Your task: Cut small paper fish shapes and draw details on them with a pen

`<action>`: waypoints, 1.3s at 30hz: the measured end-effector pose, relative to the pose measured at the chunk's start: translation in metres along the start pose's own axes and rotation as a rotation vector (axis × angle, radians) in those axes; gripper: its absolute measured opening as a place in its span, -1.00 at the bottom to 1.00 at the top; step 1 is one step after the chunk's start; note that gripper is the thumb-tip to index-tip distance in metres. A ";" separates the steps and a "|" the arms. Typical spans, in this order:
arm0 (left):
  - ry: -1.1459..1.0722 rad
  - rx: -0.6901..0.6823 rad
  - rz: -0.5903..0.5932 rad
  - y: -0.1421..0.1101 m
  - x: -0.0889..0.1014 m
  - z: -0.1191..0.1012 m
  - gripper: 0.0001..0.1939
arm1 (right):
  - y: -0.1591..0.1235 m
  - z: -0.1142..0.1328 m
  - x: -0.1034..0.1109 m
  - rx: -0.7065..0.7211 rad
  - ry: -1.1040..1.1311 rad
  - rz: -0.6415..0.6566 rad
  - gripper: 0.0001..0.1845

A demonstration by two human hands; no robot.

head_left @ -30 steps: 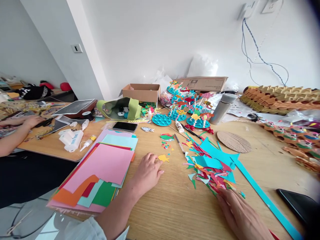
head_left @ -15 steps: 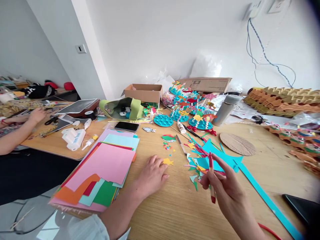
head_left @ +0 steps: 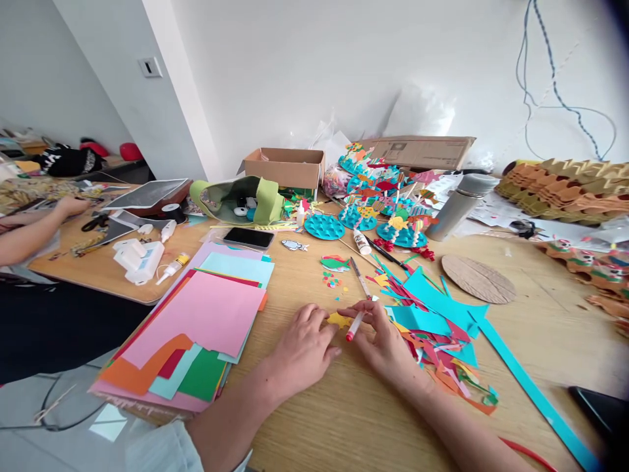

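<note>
My left hand (head_left: 305, 344) lies on the table with its fingers flat, the fingertips at the left edge of a small yellow paper fish (head_left: 338, 319). My right hand (head_left: 386, 337) is closed on a red felt-tip pen (head_left: 356, 324), whose red end points toward me. Its fingertips are beside the fish, and its fingers hide the pen's other end. Beyond the hands lie a green and red paper fish (head_left: 335, 263), small paper dots (head_left: 331, 280) and a slim pen-like tool (head_left: 360, 275). Paper scraps (head_left: 442, 347) lie right of my right hand.
Stacked coloured paper (head_left: 196, 314) is at left, with a phone (head_left: 248, 237) behind it. Blue discs (head_left: 324, 226) with paper fish, a glue bottle (head_left: 362, 242) and a steel flask (head_left: 459, 206) stand farther back. Another person's arm (head_left: 37, 229) is at far left.
My right hand has moved left and down to the yellow fish, bringing the red pen from upright to slanted. My left hand stays at the fish. More scraps show at right.
</note>
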State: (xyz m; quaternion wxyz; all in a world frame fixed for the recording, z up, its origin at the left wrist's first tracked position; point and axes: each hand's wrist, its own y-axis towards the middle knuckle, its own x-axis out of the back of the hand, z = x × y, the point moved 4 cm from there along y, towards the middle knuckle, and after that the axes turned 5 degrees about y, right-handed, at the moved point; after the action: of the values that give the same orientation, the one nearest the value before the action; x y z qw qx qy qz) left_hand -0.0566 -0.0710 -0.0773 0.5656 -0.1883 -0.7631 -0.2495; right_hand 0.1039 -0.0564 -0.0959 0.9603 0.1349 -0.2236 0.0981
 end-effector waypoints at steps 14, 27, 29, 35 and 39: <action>-0.025 -0.004 0.063 0.002 -0.010 -0.001 -0.71 | -0.003 -0.006 -0.007 0.213 -0.300 0.004 -0.77; -0.059 0.008 0.111 0.006 -0.012 -0.007 -0.61 | -0.006 -0.006 0.002 0.188 -0.284 0.016 -0.80; -0.060 0.014 0.113 0.006 -0.012 -0.007 -0.63 | -0.005 -0.006 0.002 0.179 -0.274 0.014 -0.81; -0.060 0.017 0.120 0.003 -0.014 -0.006 -0.62 | -0.010 0.005 0.008 0.127 -0.203 -0.040 -0.88; -0.038 -0.009 0.139 0.001 -0.019 -0.005 -0.58 | -0.012 0.023 0.026 -0.018 -0.146 -0.021 -0.90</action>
State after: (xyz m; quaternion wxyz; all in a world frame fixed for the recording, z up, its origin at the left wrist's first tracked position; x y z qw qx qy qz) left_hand -0.0472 -0.0732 -0.0941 0.5660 -0.2481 -0.7577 -0.2095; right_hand 0.1207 -0.0713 -0.0666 0.9436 0.1355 -0.2924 0.0759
